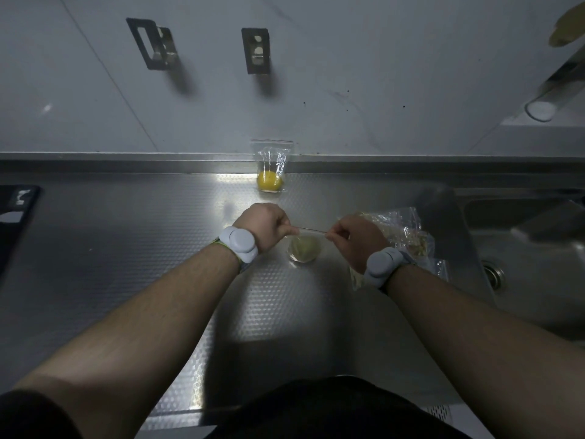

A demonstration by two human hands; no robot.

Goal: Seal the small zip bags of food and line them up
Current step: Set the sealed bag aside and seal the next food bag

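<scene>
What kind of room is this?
Probably a kitchen, maybe a commercial one: a steel counter, a sink with a drain on the right, and small bags of food.

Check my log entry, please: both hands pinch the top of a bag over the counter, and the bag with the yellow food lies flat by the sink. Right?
Not quite. The head view shows the yellow bag propped upright against the back wall, not flat by the sink. Both hands, left and right, do pinch the bag top.

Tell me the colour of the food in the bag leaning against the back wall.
Yellow: the food is a round piece at the bottom of the clear bag, seen in the head view.
</scene>
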